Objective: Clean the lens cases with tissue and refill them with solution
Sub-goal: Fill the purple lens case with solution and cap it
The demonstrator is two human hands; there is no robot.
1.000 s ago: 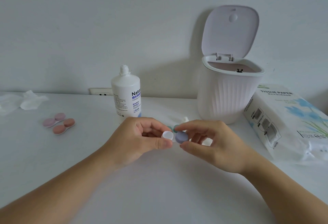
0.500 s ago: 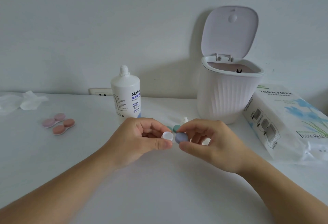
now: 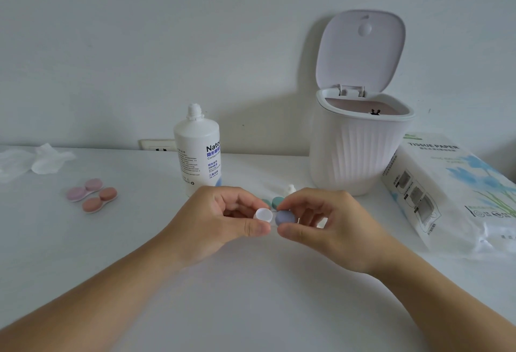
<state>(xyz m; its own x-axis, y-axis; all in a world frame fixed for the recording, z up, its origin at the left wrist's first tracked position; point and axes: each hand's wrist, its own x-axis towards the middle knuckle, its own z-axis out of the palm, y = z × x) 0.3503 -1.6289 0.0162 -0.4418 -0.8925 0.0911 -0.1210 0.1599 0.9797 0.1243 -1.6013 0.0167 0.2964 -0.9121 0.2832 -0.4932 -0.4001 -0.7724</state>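
Plain white wall backs a smooth white worktop. Just above it, the left hand pinches a round white cup of the lens case, and the right hand pinches its matte blue cap. Behind the left hand stands a glossy solution bottle; behind the right, a ribbed bin, lid up.

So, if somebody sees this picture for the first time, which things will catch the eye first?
First the two hands in the middle: the left hand pinches a white cap, the right hand a blue-grey cap, held close together above the table. Behind them to the right stands a white ribbed bin with its lid up, and the solution bottle stands behind the left hand.
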